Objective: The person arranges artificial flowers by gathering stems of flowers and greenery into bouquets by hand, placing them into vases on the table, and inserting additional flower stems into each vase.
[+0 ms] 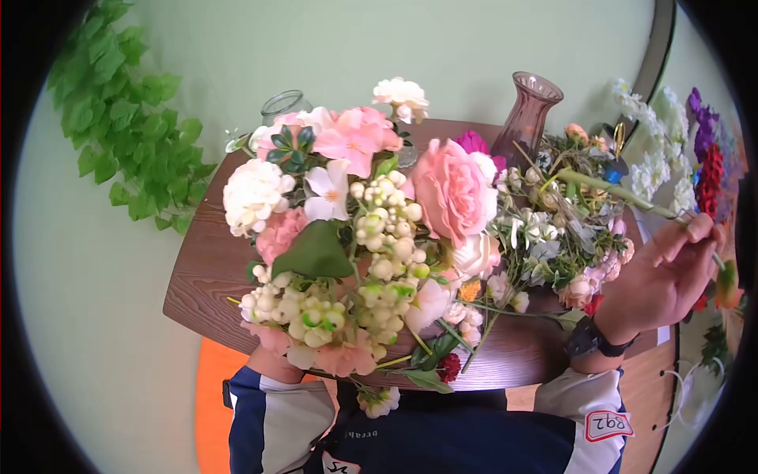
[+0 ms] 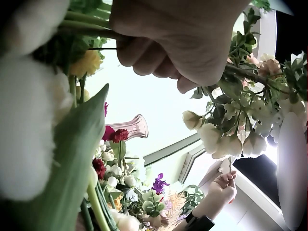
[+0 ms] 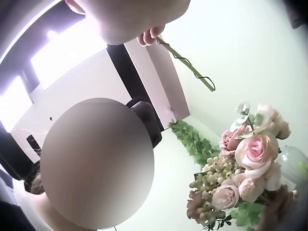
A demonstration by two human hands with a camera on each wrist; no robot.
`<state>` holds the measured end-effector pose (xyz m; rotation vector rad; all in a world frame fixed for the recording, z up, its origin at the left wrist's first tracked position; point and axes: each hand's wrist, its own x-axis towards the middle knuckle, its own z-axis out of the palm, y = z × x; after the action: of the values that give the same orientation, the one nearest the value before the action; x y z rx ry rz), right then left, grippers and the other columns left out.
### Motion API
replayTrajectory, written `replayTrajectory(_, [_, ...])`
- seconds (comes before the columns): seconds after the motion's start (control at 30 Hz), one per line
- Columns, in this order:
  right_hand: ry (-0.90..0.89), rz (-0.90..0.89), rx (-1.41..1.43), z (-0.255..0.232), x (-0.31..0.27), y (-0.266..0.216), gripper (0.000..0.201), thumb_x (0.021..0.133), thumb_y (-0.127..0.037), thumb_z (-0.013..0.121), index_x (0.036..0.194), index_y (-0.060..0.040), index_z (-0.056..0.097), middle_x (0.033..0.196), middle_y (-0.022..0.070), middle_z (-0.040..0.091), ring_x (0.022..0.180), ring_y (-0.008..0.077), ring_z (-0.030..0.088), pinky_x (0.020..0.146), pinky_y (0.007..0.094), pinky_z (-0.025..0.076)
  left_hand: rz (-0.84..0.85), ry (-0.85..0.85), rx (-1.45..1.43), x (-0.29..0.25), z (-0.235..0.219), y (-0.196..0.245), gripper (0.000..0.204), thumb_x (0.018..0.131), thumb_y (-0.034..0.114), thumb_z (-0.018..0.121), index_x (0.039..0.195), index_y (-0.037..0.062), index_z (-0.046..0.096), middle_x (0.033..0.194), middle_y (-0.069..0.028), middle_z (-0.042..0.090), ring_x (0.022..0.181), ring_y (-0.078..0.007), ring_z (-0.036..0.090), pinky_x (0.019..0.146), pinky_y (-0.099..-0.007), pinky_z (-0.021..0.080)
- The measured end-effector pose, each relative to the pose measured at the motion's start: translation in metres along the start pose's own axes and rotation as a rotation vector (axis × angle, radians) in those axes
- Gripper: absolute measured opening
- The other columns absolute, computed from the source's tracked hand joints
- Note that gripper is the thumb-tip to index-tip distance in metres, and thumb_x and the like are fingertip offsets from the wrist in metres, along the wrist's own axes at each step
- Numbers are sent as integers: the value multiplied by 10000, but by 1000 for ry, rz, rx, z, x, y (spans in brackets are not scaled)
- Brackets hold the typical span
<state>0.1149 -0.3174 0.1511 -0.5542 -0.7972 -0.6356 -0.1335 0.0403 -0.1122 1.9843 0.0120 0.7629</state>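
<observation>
Head view: full bouquet in left hand, one single stem in right

Bouquet is well built up, held over the near-left and middle of the table. Left hand is clenched round green stems, likely the bouquet's; flowers hide it from above. Right hand, at the right, pinches a single stem, apart from the bouquet. Looks partway: many flowers gathered, the single stem not in among them, plus a loose pile on the right side of the table. Purple vase, far right, upright, no flowers seen coming out of its mouth. Clear jar at the far side, behind the bouquet, mostly hidden.

Counts: 1 bouquet, 1 single stem in right hand, 1 loose pile, 1 purple vase, 1 clear jar, 1 big pink rose facing up. Total flowers: can't tell, too much overlap.
</observation>
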Motion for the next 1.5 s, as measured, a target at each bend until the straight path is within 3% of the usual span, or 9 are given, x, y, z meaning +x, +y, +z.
replayTrajectory(0.33, [-530, 156, 41, 18, -36, 9, 97, 956, -168, 419, 1009, -88, 425, 738, 124, 570, 549, 146, 501, 475, 227, 413, 36, -95, 24, 23, 31, 14, 249, 903, 221, 483, 1123, 105, 474, 960, -12, 503, 810, -159, 497, 730, -290, 393])
replayTrajectory(0.53, [-1005, 62, -237, 30, -35, 22, 70, 902, -86, 462, 927, -74, 527, 802, 121, 656, 678, 178, 520, 661, 319, 432, 63, -141, 37, 40, 45, 19, 286, 900, 224, 487, 1158, 101, 476, 1013, -20, 528, 860, -172, 528, 772, -300, 423])
replayTrajectory(0.6, [-1124, 285, -310, 36, -39, 25, 95, 855, -25, 484, 884, -48, 571, 901, 129, 674, 812, 205, 558, 757, 344, 448, 71, -154, 39, 59, 61, 21, 298, 899, 225, 488, 1170, 100, 476, 1030, -23, 537, 876, -176, 539, 786, -304, 432])
replayTrajectory(0.77, [-1106, 420, -262, 33, -49, 31, 213, 758, 109, 555, 910, -16, 636, 917, 81, 654, 817, 233, 604, 750, 325, 481, 90, -184, 44, 71, 64, 23, 323, 897, 228, 491, 1193, 98, 478, 1066, -29, 554, 910, -185, 560, 815, -310, 452])
replayTrajectory(0.83, [-692, 737, -95, 34, -59, 26, 152, 801, 70, 563, 912, -7, 634, 903, 92, 647, 835, 208, 614, 750, 318, 489, 83, -179, 12, 57, 53, 23, 315, 897, 225, 491, 1186, 98, 479, 1049, -27, 547, 894, -181, 551, 802, -307, 444])
replayTrajectory(0.93, [-914, 528, -240, 30, -59, 30, 103, 836, 31, 566, 911, 3, 631, 900, 102, 644, 867, 179, 613, 755, 309, 496, 76, -175, -40, 168, 148, 31, 303, 898, 221, 490, 1175, 98, 480, 1023, -23, 537, 871, -175, 538, 784, -302, 433])
replayTrajectory(1.07, [-1047, 686, -290, 38, -66, 23, 126, 808, 52, 589, 908, -12, 632, 866, 81, 645, 808, 179, 625, 728, 291, 501, 61, -170, -102, 71, 46, 22, 287, 899, 216, 488, 1161, 99, 483, 990, -18, 523, 840, -168, 521, 759, -296, 417])
replayTrajectory(1.27, [-970, 804, -323, 43, -76, 23, 174, 745, 13, 648, 904, -54, 631, 813, 86, 640, 745, 222, 636, 660, 294, 494, 48, -163, -193, 104, 66, 26, 263, 900, 208, 486, 1140, 100, 486, 939, -10, 502, 794, -157, 495, 721, -287, 394])
replayTrajectory(1.5, [-1029, 550, -369, 23, -103, 43, 191, 671, -4, 637, 853, -61, 629, 785, 88, 629, 686, 250, 623, 606, 329, 485, 24, -155, -301, 97, 46, 25, 236, 901, 199, 484, 1115, 101, 490, 880, -1, 477, 739, -143, 465, 678, -276, 367])
